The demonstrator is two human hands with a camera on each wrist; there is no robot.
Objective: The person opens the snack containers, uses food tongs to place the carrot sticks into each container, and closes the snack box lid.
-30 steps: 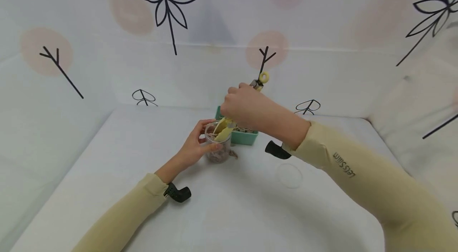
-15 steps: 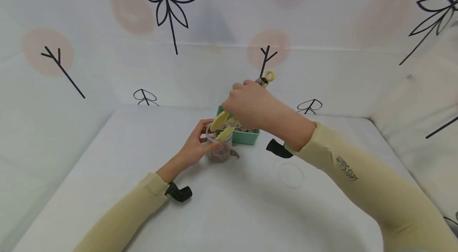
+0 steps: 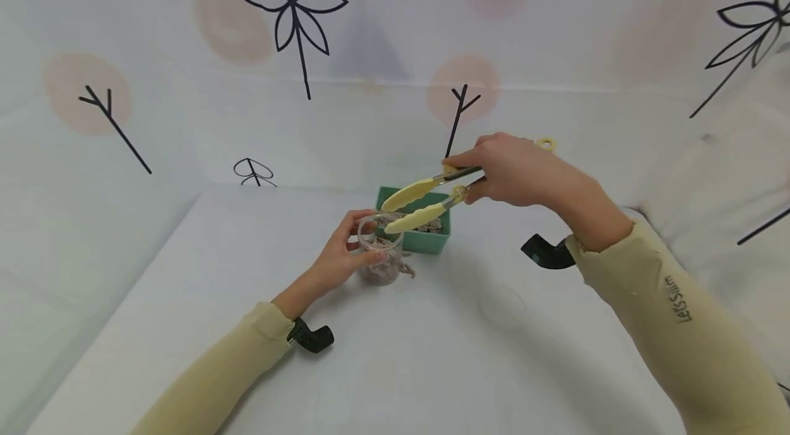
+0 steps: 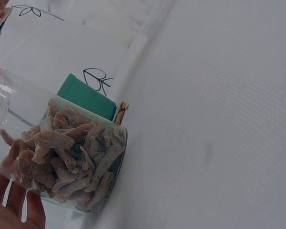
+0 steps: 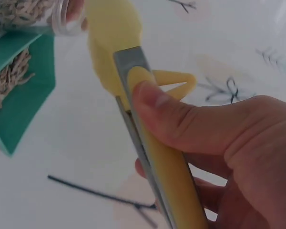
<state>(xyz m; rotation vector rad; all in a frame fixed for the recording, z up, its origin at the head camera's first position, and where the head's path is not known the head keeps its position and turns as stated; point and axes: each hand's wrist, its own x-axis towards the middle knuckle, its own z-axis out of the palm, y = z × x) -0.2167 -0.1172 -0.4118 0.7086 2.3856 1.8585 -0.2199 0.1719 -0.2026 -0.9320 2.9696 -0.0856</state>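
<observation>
My left hand (image 3: 336,253) grips a clear jar (image 3: 379,256) that stands on the table. Brownish dried strips (image 4: 69,157) fill much of the jar in the left wrist view. In my right hand (image 3: 515,171) are yellow-tipped metal tongs (image 5: 157,143), thumb along one arm. The tongs' two yellow tips stand apart above the jar's rim, with nothing visible between them. Behind the jar sits a green tray (image 3: 422,241) with similar strips (image 5: 12,78) in it.
A few strips (image 3: 406,268) lie on the table beside the jar's base. A thin clear ring-shaped object (image 3: 503,306) lies to the right on the white table (image 3: 382,373). White patterned cloth (image 3: 370,126) walls off the back and sides.
My right hand has moved to the right, lifting the tongs' tips out of the jar and tilting the tongs flatter. The left hand still holds the jar in place.
</observation>
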